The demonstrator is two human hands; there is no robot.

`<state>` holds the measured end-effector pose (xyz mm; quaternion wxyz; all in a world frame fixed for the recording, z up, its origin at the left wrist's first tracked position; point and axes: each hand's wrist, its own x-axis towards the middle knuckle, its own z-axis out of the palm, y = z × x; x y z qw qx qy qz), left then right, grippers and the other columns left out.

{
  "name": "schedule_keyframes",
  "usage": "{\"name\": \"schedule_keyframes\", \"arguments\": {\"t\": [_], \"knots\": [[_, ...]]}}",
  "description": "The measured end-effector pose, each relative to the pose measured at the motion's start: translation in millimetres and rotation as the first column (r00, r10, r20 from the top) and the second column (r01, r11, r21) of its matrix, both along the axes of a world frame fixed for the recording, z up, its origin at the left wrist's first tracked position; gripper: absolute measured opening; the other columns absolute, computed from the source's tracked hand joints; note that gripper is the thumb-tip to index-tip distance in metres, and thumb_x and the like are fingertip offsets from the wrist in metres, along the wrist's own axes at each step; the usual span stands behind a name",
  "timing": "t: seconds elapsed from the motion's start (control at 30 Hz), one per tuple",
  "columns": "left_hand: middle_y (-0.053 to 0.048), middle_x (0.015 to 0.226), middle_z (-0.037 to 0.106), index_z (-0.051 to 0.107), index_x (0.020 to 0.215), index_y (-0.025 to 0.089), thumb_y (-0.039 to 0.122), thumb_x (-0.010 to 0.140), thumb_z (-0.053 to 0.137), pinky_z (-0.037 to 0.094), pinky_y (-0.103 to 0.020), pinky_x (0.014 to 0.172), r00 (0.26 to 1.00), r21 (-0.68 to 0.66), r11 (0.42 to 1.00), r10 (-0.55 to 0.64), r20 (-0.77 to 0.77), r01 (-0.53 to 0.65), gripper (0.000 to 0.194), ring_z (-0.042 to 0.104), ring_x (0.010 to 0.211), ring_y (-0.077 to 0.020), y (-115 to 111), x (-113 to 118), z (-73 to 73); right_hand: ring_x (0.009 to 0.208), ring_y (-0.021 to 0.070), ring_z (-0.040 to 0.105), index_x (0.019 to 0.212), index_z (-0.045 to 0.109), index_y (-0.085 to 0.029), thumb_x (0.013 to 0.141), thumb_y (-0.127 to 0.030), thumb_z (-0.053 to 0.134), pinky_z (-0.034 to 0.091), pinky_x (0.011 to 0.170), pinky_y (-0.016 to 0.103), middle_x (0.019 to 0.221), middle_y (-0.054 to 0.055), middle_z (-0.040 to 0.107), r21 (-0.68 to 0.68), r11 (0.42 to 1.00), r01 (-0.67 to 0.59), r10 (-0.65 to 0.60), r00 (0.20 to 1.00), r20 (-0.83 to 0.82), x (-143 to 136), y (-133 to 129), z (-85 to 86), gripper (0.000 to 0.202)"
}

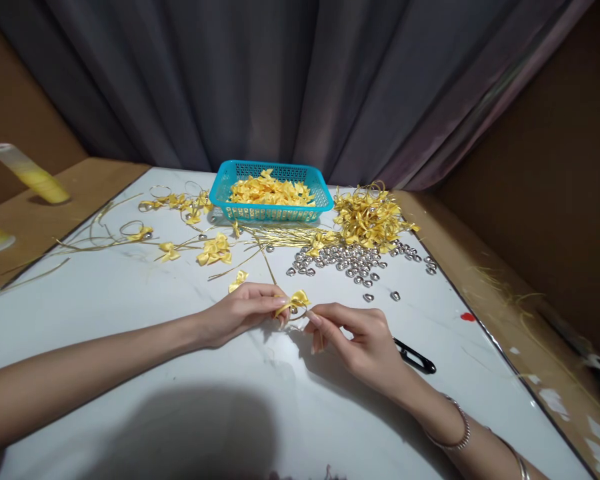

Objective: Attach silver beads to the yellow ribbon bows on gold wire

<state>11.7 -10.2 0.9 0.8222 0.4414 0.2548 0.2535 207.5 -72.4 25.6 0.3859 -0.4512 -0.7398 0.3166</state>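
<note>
My left hand (255, 305) pinches a yellow satin ribbon bow (299, 299) between thumb and fingers, above the middle of the white tabletop. A thin gold cord loop (300, 315) curves out from under the bow. My right hand (350, 331) closes thumb and forefinger on the right side of that loop. A small silvery bead seems to sit by the bow, partly hidden by my fingers. Just beyond my left hand lies another yellow bow (238, 281). The black handle (416, 357) of a tool pokes out from behind my right hand; its other end is hidden.
A turquoise basket (271, 215) of yellow bows stands at the back. Right of it is a heap of corded bows (370, 217), with silver beads (355, 259) scattered in front. Gold cords (293, 236) lie across the table. Yellow spools (35, 177) stand at the left edge.
</note>
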Motion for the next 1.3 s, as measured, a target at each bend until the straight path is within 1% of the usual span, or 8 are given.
{"name": "schedule_keyframes", "arguments": {"t": [0.3, 0.53, 0.77, 0.9, 1.03, 1.2, 1.3], "knots": [[-0.002, 0.067, 0.060, 0.066, 0.070, 0.011, 0.028, 0.077, 0.065, 0.036, -0.022, 0.067, 1.000, -0.005, 1.000, -0.011, -0.005, 0.011, 0.019, 0.051, 0.067, -0.0112, 1, 0, -0.3, 0.048, 0.0080, 0.057, 0.077, 0.065, -0.011, 0.089, -0.015, 0.047, 0.045, 0.053, 0.018, 0.053, 0.001, 0.063, -0.012, 1.000, -0.014, 0.014, 1.000, -0.025, -1, -1, 0.4, 0.022], [-0.002, 0.066, 0.059, 0.065, 0.067, 0.011, 0.030, 0.076, 0.066, 0.036, -0.022, 0.066, 1.000, 0.008, 1.000, -0.013, -0.012, 0.014, 0.021, 0.050, 0.066, -0.0114, -1, 0, 2.0, 0.047, 0.0084, 0.056, 0.075, 0.065, -0.012, 0.088, -0.017, 0.048, 0.045, 0.051, 0.019, 0.054, 0.002, 0.062, -0.035, 0.999, -0.006, 0.006, 1.000, -0.021, -2, 0, 1.7, 0.022], [-0.002, 0.066, 0.060, 0.065, 0.068, 0.011, 0.030, 0.076, 0.066, 0.036, -0.021, 0.066, 1.000, 0.004, 1.000, -0.021, -0.015, 0.021, 0.020, 0.051, 0.066, -0.0108, 0, 0, 0.9, 0.044, 0.0075, 0.054, 0.074, 0.064, -0.012, 0.088, -0.019, 0.048, 0.043, 0.049, 0.019, 0.050, 0.000, 0.059, -0.058, 0.998, -0.003, 0.002, 1.000, -0.022, -2, 0, 3.3, 0.022], [-0.002, 0.066, 0.060, 0.065, 0.068, 0.011, 0.030, 0.076, 0.066, 0.037, -0.021, 0.065, 0.999, 0.000, 0.999, -0.032, -0.018, 0.032, 0.020, 0.051, 0.066, -0.0108, 0, 0, 1.2, 0.042, 0.0059, 0.048, 0.068, 0.063, -0.013, 0.087, -0.019, 0.049, 0.039, 0.047, 0.018, 0.048, -0.002, 0.056, -0.082, 0.997, -0.011, 0.013, 1.000, 0.027, -1, 1, 7.9, 0.024], [-0.003, 0.067, 0.060, 0.065, 0.068, 0.011, 0.031, 0.074, 0.067, 0.037, -0.022, 0.065, 0.998, 0.001, 0.999, -0.052, -0.025, 0.052, 0.020, 0.051, 0.066, -0.0118, 0, 0, 1.6, 0.044, 0.0057, 0.045, 0.064, 0.062, -0.013, 0.086, -0.020, 0.048, 0.035, 0.046, 0.019, 0.052, -0.001, 0.057, -0.111, 0.993, -0.038, 0.049, 0.994, 0.098, 2, 4, 16.2, 0.027], [-0.003, 0.066, 0.061, 0.066, 0.067, 0.012, 0.031, 0.073, 0.067, 0.037, -0.023, 0.064, 0.996, 0.026, 0.996, -0.085, -0.040, 0.086, 0.020, 0.051, 0.065, -0.0122, 0, 0, 0.6, 0.042, 0.0054, 0.036, 0.063, 0.063, -0.012, 0.085, -0.020, 0.049, 0.028, 0.042, 0.020, 0.048, -0.002, 0.053, -0.210, 0.974, -0.088, 0.118, 0.984, 0.135, 5, 7, 26.7, 0.027], [-0.003, 0.065, 0.061, 0.066, 0.067, 0.011, 0.032, 0.072, 0.068, 0.037, -0.024, 0.063, 0.995, 0.034, 0.995, -0.097, -0.038, 0.098, 0.021, 0.051, 0.064, -0.0122, 0, 0, -0.1, 0.042, 0.0054, 0.035, 0.066, 0.064, -0.012, 0.084, -0.020, 0.049, 0.026, 0.041, 0.019, 0.049, -0.002, 0.052, -0.261, 0.958, -0.120, 0.159, 0.978, 0.134, 6, 9, 28.9, 0.025]]}}
